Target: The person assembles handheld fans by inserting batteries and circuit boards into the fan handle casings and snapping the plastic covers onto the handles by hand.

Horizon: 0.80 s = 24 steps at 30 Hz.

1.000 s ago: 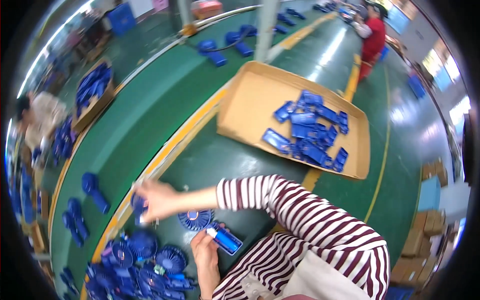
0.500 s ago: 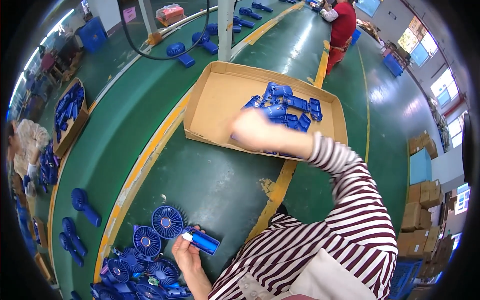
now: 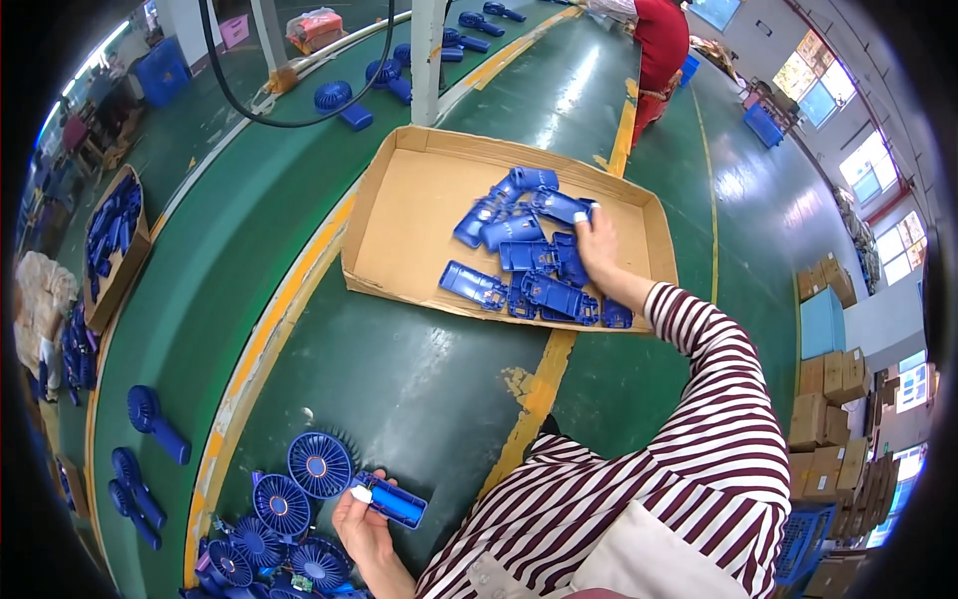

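Observation:
Near the lower edge, my left hand (image 3: 364, 529) is closed around a blue handheld fan (image 3: 397, 501). Its handle is uncovered, showing a bright blue cylindrical battery; a round fan head (image 3: 320, 465) lies at the handle's left end. White caps cover some of my fingertips. Over the shallow cardboard box (image 3: 399, 215), my right hand (image 3: 602, 250) has its thumb and fingers apart. It rests at the right side of a loose pile of blue plastic handle shells (image 3: 529, 256), touching or just above them. Whether its fingers press on a shell I cannot tell.
Several blue fans (image 3: 259, 540) are heaped beside my left hand. More fans (image 3: 158, 423) lie on the green belt (image 3: 249, 290) at left. A metal post (image 3: 427, 60) and black cable (image 3: 222, 80) stand beyond the box. A person in red (image 3: 661, 45) is at the far end.
My right hand has moved right across the box, and the shells now lie shifted and more spread toward its near side. My left hand still holds the fan. The whole view has shifted slightly.

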{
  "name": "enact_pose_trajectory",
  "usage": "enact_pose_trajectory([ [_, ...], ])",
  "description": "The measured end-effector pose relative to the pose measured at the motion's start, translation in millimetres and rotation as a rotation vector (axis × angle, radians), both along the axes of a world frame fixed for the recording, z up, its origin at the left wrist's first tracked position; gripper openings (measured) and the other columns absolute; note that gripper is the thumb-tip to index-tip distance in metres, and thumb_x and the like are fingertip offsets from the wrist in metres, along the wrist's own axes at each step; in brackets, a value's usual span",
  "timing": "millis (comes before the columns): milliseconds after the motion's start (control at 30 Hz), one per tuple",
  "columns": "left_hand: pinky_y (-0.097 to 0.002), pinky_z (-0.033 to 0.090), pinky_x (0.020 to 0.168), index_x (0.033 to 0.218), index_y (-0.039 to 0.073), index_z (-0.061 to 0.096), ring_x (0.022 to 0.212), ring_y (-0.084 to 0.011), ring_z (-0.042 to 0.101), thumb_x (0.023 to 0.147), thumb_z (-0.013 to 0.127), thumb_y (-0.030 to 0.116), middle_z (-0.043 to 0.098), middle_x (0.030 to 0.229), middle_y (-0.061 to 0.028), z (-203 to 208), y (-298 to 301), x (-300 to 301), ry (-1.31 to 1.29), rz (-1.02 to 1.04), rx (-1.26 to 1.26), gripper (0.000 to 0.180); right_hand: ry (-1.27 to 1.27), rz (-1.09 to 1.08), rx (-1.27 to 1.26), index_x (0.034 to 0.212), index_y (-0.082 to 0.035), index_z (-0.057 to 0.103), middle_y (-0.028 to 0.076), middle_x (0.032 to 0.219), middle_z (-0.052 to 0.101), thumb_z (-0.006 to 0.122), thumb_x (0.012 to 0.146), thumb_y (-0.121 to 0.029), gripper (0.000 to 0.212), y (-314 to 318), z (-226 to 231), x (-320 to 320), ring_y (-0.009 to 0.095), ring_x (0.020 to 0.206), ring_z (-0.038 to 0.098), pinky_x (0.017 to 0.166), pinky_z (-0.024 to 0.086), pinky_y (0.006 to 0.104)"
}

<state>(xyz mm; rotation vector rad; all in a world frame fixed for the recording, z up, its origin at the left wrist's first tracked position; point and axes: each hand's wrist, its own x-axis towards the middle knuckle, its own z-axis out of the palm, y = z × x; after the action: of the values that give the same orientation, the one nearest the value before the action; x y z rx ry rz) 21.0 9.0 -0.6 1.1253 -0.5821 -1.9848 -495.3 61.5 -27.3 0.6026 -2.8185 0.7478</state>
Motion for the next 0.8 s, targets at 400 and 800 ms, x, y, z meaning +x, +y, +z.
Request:
enact_pose_trajectory([
  [400, -0.0425, 0.051, 0.077, 0.096, -0.011, 0.053, 0.083, -0.0358, 0.060, 0.078, 0.055, 0.004, 0.058, 0.095, -0.0261, -4.4, 0.7, -3.8, 0.031, -0.033, -0.001, 0.025, -0.431, 0.670, -0.439, 0.117, 0.003, 0.045, 0.026, 0.108, 0.051, 0.048, 0.082, -0.039, 0.055, -142.8, 43.7, 104.2, 0.038, 0.104, 0.047, 0.090, 0.037, 0.0400],
  [800, -0.0421, 0.049, 0.080, 0.100, -0.011, 0.052, 0.087, -0.0353, 0.059, 0.078, 0.054, 0.005, 0.058, 0.099, -0.0252, -2.3, -2.4, -0.1, 0.025, -0.056, 0.009, 0.027, -0.512, 0.352, 0.666, 0.117, 0.005, 0.039, 0.025, 0.099, 0.057, 0.064, 0.070, -0.032, 0.064, 81.4, 88.2, 54.0, 0.036, 0.093, 0.056, 0.080, 0.045, 0.0398],
])
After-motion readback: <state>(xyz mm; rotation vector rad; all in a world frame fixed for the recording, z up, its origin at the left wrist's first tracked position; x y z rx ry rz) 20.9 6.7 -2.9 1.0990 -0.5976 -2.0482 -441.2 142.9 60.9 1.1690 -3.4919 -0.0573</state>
